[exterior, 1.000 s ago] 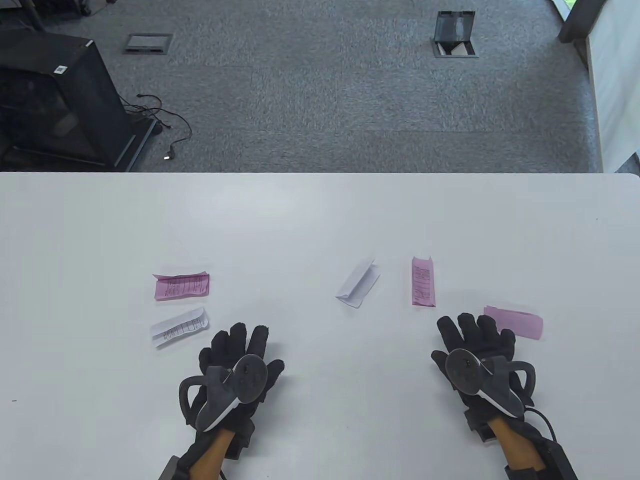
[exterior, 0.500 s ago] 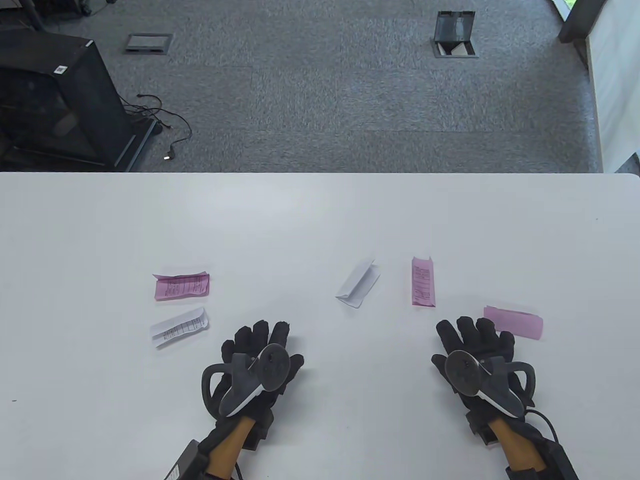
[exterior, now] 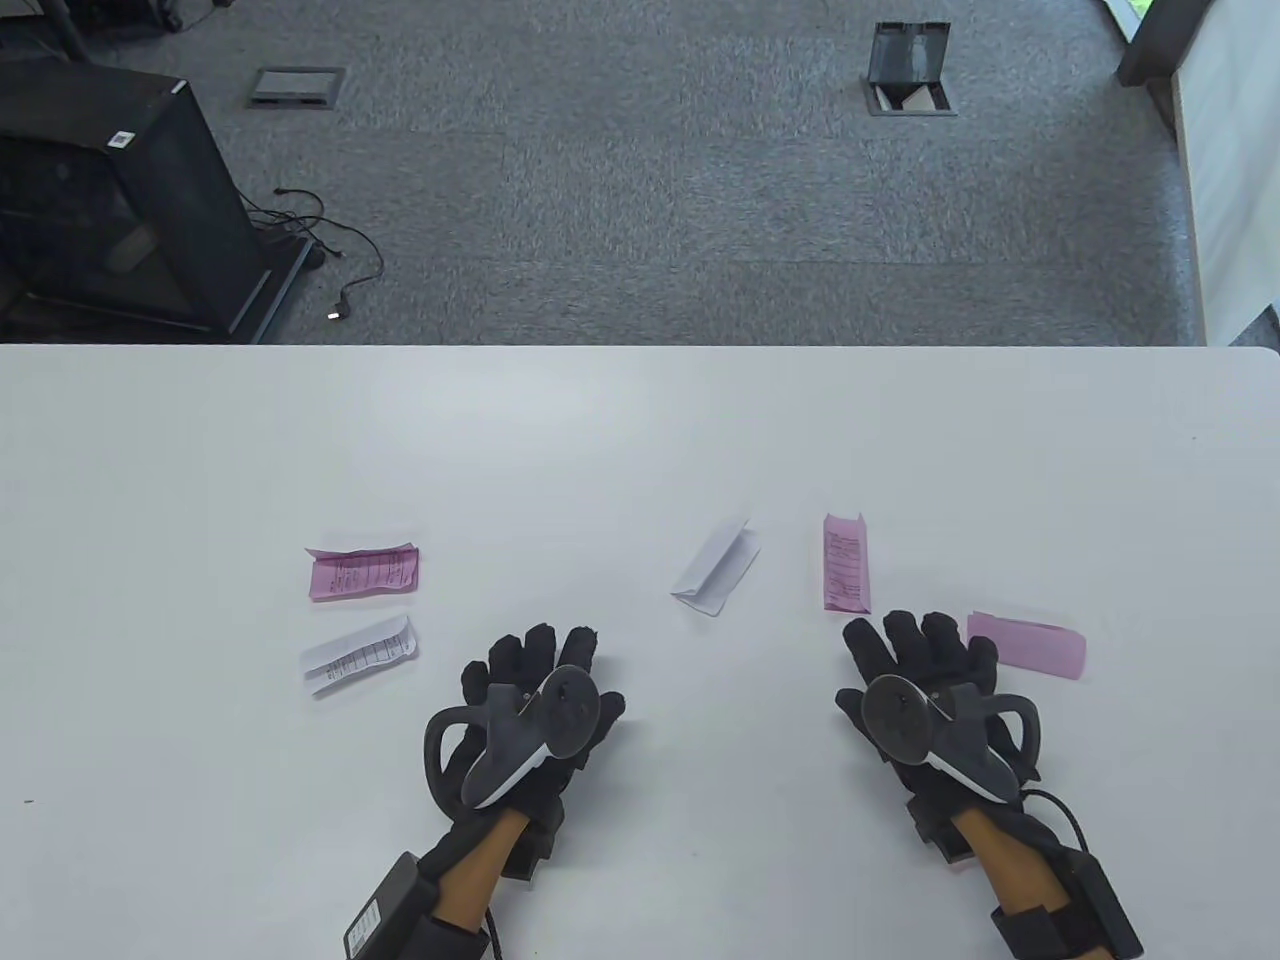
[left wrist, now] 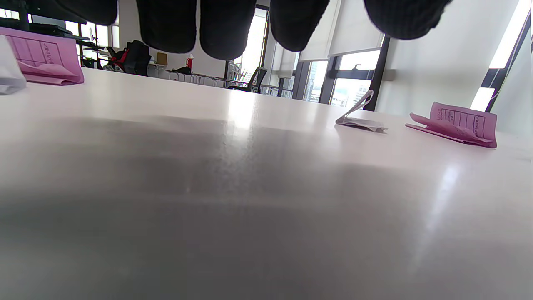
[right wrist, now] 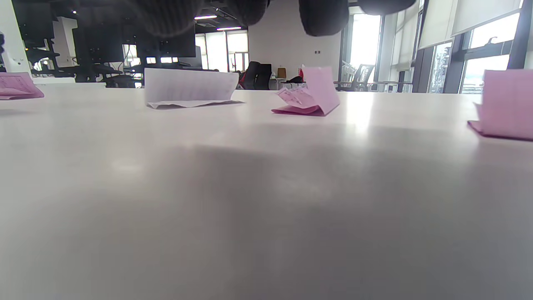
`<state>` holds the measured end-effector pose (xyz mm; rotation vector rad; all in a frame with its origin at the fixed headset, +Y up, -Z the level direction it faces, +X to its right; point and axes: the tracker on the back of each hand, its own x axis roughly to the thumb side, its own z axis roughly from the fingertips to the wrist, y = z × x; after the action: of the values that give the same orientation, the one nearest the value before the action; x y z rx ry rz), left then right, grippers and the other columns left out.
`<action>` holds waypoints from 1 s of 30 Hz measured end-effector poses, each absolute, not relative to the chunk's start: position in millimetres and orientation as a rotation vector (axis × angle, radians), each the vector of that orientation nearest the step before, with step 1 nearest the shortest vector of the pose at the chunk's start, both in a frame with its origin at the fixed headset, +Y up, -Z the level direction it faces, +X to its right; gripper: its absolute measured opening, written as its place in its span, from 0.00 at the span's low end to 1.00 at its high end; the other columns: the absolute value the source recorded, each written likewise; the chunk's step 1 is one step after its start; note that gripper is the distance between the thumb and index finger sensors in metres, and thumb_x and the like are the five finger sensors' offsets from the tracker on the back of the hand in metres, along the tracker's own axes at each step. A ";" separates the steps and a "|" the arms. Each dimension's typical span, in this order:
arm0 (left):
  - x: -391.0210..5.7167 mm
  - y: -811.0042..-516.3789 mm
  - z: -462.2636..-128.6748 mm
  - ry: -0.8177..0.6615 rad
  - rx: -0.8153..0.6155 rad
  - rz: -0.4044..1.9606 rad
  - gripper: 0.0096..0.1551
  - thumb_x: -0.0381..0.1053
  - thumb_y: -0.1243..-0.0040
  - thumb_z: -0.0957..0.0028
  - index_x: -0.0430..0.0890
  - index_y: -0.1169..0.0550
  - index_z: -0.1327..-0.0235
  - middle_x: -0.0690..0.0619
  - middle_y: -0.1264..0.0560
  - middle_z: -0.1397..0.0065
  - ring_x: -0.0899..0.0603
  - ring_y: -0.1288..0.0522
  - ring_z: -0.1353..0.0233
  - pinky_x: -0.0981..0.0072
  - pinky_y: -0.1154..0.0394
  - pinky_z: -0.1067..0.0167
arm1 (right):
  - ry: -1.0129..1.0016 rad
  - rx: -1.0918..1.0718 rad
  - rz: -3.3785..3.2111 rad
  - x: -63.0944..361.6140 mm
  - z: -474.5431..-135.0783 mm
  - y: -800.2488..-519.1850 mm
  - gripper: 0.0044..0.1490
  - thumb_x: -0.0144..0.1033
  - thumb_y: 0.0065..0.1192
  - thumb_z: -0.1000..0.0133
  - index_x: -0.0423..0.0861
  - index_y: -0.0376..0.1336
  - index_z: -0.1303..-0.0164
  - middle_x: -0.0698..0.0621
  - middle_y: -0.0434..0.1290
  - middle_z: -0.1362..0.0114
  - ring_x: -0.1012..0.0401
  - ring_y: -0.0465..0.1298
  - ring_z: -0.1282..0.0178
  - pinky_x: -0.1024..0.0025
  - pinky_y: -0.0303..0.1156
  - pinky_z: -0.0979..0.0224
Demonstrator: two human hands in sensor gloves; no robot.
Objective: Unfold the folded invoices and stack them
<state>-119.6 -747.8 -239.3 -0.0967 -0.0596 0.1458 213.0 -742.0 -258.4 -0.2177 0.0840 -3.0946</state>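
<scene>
Both hands slid inward; right hand [exterior: 920, 690] spread, pink invoice [exterior: 847, 563] just ahead.

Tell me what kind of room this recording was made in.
Most likely an open-plan office: grey carpet with floor sockets, office chairs in the background, and tall windows with roller blinds.

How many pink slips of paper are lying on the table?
3. One pink slip lies far left, one stands lengthwise right of centre, and one lies beside the right hand. None looks hidden.
</scene>
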 end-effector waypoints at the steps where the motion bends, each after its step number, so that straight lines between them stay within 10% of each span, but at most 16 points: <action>1: -120.5 -747.8 -239.0 -0.059 -0.097 0.148 0.44 0.70 0.49 0.49 0.56 0.38 0.19 0.40 0.40 0.12 0.26 0.43 0.17 0.23 0.47 0.27 | 0.086 -0.219 -3.087 209.3 -262.6 -741.5 0.44 0.61 0.46 0.47 0.61 0.43 0.20 0.43 0.51 0.14 0.35 0.49 0.16 0.25 0.46 0.25; 18: -140.7 -740.4 -229.2 -0.046 -0.067 0.205 0.44 0.70 0.50 0.49 0.56 0.38 0.19 0.39 0.40 0.12 0.26 0.43 0.18 0.23 0.47 0.27 | 0.097 -0.220 -2.709 97.6 -363.8 -760.6 0.45 0.56 0.53 0.48 0.70 0.38 0.23 0.47 0.48 0.13 0.37 0.47 0.14 0.25 0.44 0.23; 30: -138.4 -740.9 -228.8 -0.065 -0.060 0.205 0.44 0.69 0.50 0.49 0.56 0.38 0.19 0.39 0.40 0.12 0.26 0.43 0.18 0.23 0.46 0.27 | 0.232 -0.260 -2.786 88.3 -365.0 -753.8 0.24 0.46 0.56 0.47 0.65 0.64 0.40 0.49 0.64 0.21 0.41 0.58 0.18 0.27 0.48 0.24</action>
<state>-138.4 -740.9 -228.8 -0.0599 -0.0648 0.2046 88.3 -753.8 -365.0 -0.2604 0.2323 -2.7863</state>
